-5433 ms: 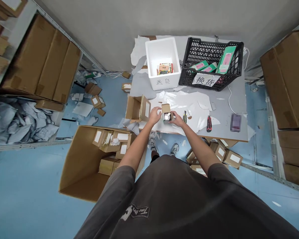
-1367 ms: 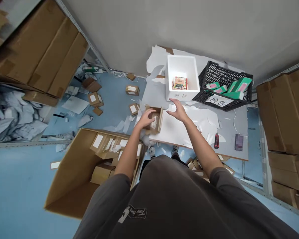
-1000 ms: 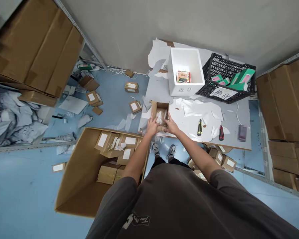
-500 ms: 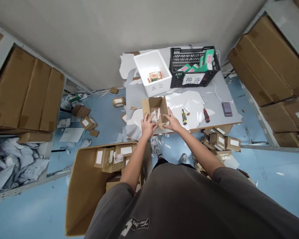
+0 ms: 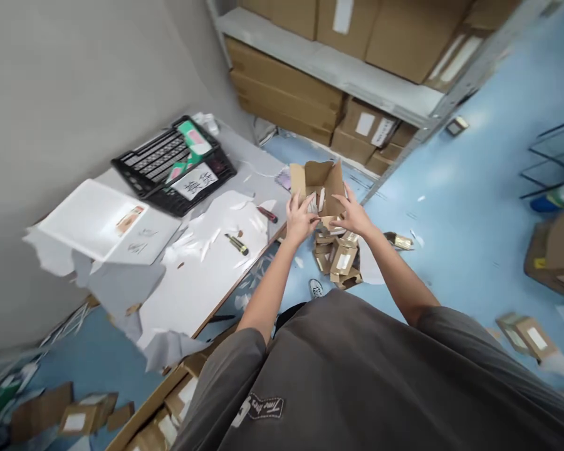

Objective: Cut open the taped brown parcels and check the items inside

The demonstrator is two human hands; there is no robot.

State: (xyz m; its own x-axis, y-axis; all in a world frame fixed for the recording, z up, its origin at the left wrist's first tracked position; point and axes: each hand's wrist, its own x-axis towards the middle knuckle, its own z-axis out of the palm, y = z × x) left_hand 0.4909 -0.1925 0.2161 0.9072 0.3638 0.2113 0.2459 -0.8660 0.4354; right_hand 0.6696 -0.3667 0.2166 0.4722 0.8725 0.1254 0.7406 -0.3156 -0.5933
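Between my two hands I hold an opened cardboard box (image 5: 333, 191), its flaps up, above the floor just off the table's right end. My left hand (image 5: 301, 219) grips its near left side, fingers curled over the edge. On the near right side, my right hand (image 5: 355, 214) has its thumb and fingers closed on the wall. Inside the box lie pale, crumpled paper-like pieces (image 5: 320, 199); what else is in there I cannot make out. Below it, a heap of small cardboard boxes (image 5: 342, 258) rests on the floor.
On the table (image 5: 183, 300) are a white foam box (image 5: 98, 219), a black crate (image 5: 145, 172) with green packs, a yellow utility knife (image 5: 237, 244), a red one (image 5: 267, 214) and scraps of paper. Shelving (image 5: 329, 69) with cartons stands ahead. A large carton (image 5: 143, 401) of small boxes is at lower left.
My body and view have turned to the right. Both hands have carried the open cardboard box from the table's front edge to over the heap of boxes on the floor.
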